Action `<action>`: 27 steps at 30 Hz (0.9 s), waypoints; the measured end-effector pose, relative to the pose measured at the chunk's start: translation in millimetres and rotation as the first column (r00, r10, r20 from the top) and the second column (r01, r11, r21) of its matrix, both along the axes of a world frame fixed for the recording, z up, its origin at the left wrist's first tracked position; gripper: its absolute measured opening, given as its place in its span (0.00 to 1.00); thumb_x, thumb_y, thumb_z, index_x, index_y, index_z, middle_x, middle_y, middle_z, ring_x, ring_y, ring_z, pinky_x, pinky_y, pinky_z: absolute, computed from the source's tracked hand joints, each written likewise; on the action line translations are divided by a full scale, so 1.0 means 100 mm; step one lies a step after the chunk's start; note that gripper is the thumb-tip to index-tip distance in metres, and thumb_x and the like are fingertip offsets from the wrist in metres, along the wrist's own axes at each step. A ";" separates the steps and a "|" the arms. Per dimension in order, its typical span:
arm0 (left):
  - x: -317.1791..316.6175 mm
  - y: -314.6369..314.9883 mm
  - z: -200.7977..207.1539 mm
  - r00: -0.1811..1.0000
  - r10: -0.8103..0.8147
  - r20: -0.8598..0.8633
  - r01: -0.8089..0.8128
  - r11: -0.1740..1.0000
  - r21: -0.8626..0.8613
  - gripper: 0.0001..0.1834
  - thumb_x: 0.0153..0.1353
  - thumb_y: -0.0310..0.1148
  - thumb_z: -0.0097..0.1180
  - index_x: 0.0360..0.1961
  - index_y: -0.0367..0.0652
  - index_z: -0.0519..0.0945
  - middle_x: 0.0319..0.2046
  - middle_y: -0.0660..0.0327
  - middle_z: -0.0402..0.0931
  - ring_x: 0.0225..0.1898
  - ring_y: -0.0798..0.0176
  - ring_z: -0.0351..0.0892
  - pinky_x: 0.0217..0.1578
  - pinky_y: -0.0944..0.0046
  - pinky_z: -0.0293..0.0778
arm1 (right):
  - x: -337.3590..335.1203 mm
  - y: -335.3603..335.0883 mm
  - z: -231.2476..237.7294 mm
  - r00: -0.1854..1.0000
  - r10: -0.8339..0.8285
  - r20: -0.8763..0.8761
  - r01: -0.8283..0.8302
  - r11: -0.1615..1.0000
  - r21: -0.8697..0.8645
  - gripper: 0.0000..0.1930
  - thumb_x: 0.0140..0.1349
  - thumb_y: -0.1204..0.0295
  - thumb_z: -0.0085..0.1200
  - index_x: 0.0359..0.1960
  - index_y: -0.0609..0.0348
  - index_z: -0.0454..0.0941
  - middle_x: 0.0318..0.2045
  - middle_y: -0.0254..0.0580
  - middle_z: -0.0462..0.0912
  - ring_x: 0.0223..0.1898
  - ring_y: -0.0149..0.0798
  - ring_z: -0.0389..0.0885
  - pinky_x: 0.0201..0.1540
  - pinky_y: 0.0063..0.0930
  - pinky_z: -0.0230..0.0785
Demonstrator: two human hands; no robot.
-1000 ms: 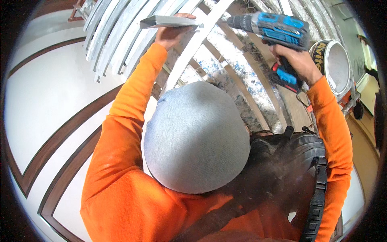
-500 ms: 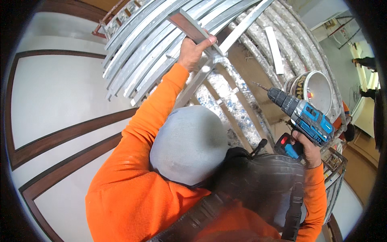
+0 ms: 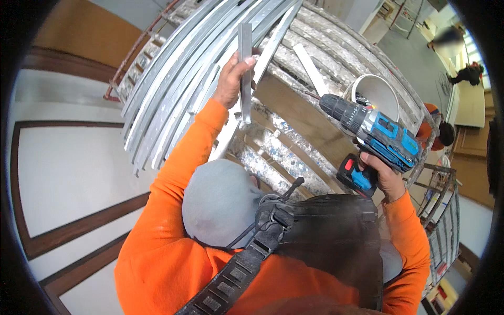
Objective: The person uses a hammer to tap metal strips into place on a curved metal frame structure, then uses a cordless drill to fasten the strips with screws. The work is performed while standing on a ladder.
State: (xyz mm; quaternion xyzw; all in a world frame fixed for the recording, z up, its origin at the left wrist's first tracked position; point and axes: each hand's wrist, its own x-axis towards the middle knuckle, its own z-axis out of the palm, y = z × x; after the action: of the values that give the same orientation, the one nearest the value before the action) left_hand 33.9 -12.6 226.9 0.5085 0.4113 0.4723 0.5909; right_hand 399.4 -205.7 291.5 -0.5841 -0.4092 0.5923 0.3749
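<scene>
My left hand (image 3: 229, 81) is closed round a short metal channel piece (image 3: 245, 58), held upright over a pile of long metal profiles (image 3: 176, 86). The thumb presses on its face; the other fingers pass behind it and are partly hidden. In my right hand (image 3: 387, 178) is a blue and black cordless drill (image 3: 391, 136), gripped by its handle. Its chuck points up and left, toward the scaffold planks, and a thin bit shows at the tip. A battery with a red patch sits at the handle's base.
Paint-spattered scaffold planks (image 3: 270, 149) lie under me, with gaps between them. A white bucket (image 3: 386, 92) stands beyond the drill, near a loose white strip (image 3: 310, 68). A panelled wall (image 3: 73, 178) rises on the left. Several people are below at the right.
My left hand has turned the channel piece from a slant to nearly upright and shifted slightly left. The drill has moved slightly left with my right hand. The view has shifted too.
</scene>
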 end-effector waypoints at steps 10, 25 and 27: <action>0.31 -0.11 0.27 0.892 -0.229 0.389 0.237 0.971 0.029 0.38 0.66 0.47 0.50 0.74 0.41 0.59 0.38 0.55 0.75 0.36 0.60 0.77 0.39 0.46 0.86 | 0.00 -0.04 0.18 0.999 -0.043 0.009 0.041 0.978 0.206 0.15 0.64 0.74 0.66 0.52 0.57 0.85 0.43 0.35 0.88 0.43 0.29 0.84 0.50 0.26 0.77; 0.48 -0.32 0.06 0.997 -0.031 0.064 0.050 0.946 -0.322 0.24 0.73 0.47 0.53 0.56 0.36 0.73 0.39 0.51 0.82 0.31 0.60 0.84 0.32 0.59 0.84 | 0.06 -0.08 -0.02 0.876 0.117 0.468 -0.302 0.890 0.342 0.19 0.63 0.72 0.68 0.56 0.55 0.85 0.53 0.41 0.87 0.54 0.40 0.85 0.60 0.35 0.75; 0.42 -0.28 -0.06 0.998 -0.026 0.066 0.048 0.930 -0.365 0.25 0.72 0.48 0.54 0.56 0.37 0.74 0.40 0.50 0.83 0.32 0.60 0.85 0.31 0.60 0.84 | 0.04 -0.06 -0.02 0.924 0.085 0.373 -0.218 0.918 0.330 0.19 0.63 0.71 0.68 0.57 0.52 0.85 0.54 0.43 0.87 0.55 0.41 0.85 0.62 0.36 0.73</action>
State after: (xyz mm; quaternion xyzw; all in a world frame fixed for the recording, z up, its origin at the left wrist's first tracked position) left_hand 75.5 -40.9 220.9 0.3829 0.4645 0.3912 0.6961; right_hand 403.9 -211.8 289.7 -0.5662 -0.6172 0.4195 0.3500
